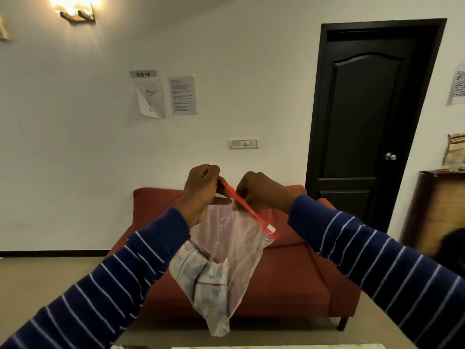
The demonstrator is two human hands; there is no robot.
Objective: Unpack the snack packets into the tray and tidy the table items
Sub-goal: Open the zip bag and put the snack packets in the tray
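Observation:
I hold a clear plastic zip bag (234, 245) up in the air in front of me. Its red zip strip (247, 209) runs diagonally across the top. My left hand (201, 191) pinches the strip's upper left end. My right hand (261, 192) grips the strip just to the right of it. Pale printed snack packets (198, 275) hang bunched in the bag's lower left part. A white slider tab sits near the strip's right end. No tray is visible.
A red sofa (289, 280) stands behind the bag against the white wall. A dark closed door (370, 122) is at the right, with a wooden cabinet (437, 210) beside it. A pale strip of table edge (276, 346) shows at the bottom.

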